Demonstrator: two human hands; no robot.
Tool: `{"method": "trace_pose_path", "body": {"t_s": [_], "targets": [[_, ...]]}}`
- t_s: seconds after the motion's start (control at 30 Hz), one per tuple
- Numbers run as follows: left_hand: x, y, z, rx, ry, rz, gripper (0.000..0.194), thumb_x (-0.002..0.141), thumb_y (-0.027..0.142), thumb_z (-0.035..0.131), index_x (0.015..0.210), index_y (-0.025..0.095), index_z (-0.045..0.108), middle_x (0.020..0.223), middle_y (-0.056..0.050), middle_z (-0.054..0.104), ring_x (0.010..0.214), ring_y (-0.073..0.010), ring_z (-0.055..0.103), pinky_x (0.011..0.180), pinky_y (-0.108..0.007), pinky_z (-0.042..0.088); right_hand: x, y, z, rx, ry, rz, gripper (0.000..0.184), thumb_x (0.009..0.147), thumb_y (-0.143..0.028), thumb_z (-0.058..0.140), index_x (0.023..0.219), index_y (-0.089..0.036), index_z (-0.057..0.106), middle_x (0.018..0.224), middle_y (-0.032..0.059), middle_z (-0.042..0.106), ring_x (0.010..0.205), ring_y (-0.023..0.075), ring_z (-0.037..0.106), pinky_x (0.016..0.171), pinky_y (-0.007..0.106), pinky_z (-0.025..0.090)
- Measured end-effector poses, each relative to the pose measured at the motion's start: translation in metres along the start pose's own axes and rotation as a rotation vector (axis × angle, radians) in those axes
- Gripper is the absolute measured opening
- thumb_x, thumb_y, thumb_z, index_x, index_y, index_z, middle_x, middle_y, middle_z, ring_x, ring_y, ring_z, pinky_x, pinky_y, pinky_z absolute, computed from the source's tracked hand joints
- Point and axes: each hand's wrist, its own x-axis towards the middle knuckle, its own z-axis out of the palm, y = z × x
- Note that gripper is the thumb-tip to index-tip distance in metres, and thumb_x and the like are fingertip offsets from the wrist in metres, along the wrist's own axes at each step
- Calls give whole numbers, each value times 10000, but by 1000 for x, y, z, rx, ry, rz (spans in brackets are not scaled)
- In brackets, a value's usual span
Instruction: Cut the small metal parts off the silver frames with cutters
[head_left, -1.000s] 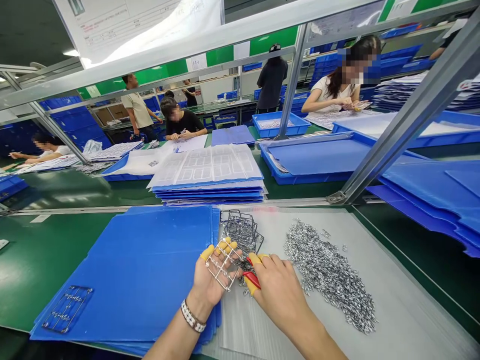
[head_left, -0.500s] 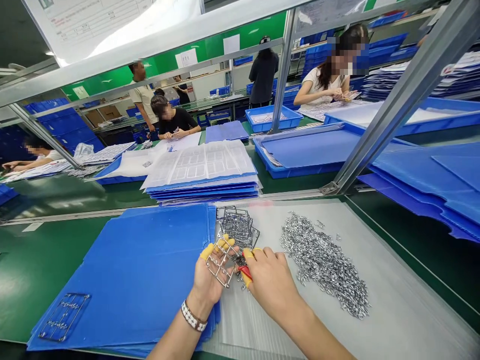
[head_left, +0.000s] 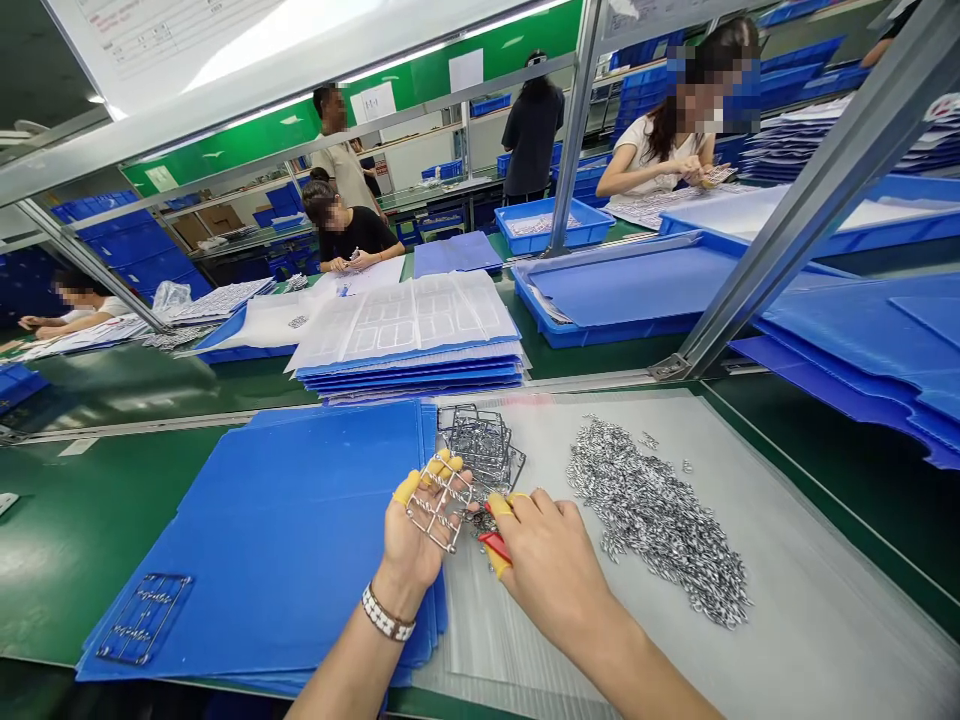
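Observation:
My left hand [head_left: 407,548], palm up with yellow finger covers, grips a small shiny metal frame [head_left: 437,512] with thin crossbars and little parts along them. My right hand [head_left: 555,550] is closed around red-handled pliers [head_left: 495,545], just right of the frame. The pliers' jaws are hard to make out against small metal pieces below. Behind my hands lies a tangled stack of similar metal frames [head_left: 484,445]. To the right spreads a big heap of small loose metal parts [head_left: 660,520]. Another frame [head_left: 144,618] rests alone at the lower left.
Blue sheets [head_left: 292,520] are piled at left, and translucent sheeting [head_left: 795,560] lies under the heap. Beyond the bench edge are stacked sheets [head_left: 409,345] and a blue tray [head_left: 570,335]. A slanted metal post [head_left: 810,210] rises at right. Several people work at benches beyond.
The frame in my left hand has turned to lie flatter towards the camera. The pliers stay in my right hand, beside it. The view has shifted slightly.

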Motion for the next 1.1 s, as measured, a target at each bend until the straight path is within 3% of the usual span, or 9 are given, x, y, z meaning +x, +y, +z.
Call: {"method": "trace_pose_path", "body": {"t_s": [0.13, 0.5, 0.63, 0.7, 0.8, 0.93, 1.0, 1.1], "targets": [[4, -4, -1, -16, 15, 23, 345, 904, 312, 461, 1142, 142, 643, 1212, -112, 639, 1138, -299, 566, 793, -405, 526, -1, -7, 3, 59, -14, -19, 277, 763, -223, 652, 1037, -226, 605, 911, 36, 647, 870, 247, 540, 706, 370, 299], [4, -11, 0, 64, 58, 61, 320, 879, 330, 499, 1058, 142, 686, 1210, -109, 637, 1093, -273, 585, 766, -343, 511, 2, -15, 5, 46, -85, -24, 243, 756, -180, 665, 994, -202, 621, 894, 64, 658, 869, 257, 578, 726, 367, 369], [3, -9, -3, 118, 35, 93, 365, 888, 372, 477, 1112, 158, 671, 1265, -115, 605, 1148, -295, 552, 778, -378, 518, -1, -4, 1, 133, -102, -12, 254, 750, -142, 633, 995, -206, 642, 892, 68, 667, 883, 266, 601, 747, 376, 405], [0, -8, -4, 188, 8, 143, 398, 894, 404, 465, 1167, 179, 648, 1302, -115, 581, 1194, -312, 522, 829, -418, 509, -2, 6, 1, 325, -80, 47, 228, 778, -191, 602, 1000, -211, 647, 924, 68, 671, 898, 263, 607, 760, 378, 420], [-6, -9, -3, 464, -67, 337, 428, 894, 427, 481, 1250, 222, 603, 1336, -104, 558, 1249, -316, 474, 956, -463, 446, 1, 18, 5, 905, -66, 212, 280, 819, -378, 567, 1043, -218, 620, 939, 48, 671, 832, 218, 612, 715, 338, 446], [-21, -12, 10, 934, -275, 574, 467, 829, 339, 617, 1272, 193, 600, 1344, -129, 542, 1294, -333, 412, 1121, -492, 249, 14, 11, 11, 1638, -51, 409, 371, 775, -533, 604, 919, -192, 580, 668, -24, 572, 560, 122, 482, 525, 259, 371], [-29, -14, 15, 973, -324, 595, 504, 780, 250, 675, 1272, 164, 601, 1348, -154, 532, 1321, -343, 379, 1154, -475, 174, 19, 5, 11, 1795, 4, 440, 392, 713, -511, 689, 899, -187, 570, 617, -56, 504, 523, 95, 423, 501, 242, 342], [-37, -12, 14, 863, -243, 623, 562, 719, 152, 723, 1267, 187, 603, 1455, -121, 426, 1411, -325, 231, 1176, -417, 102, 19, 3, 5, 1797, 67, 398, 396, 677, -455, 739, 926, -190, 582, 718, -30, 560, 589, 104, 488, 550, 247, 410]]}}
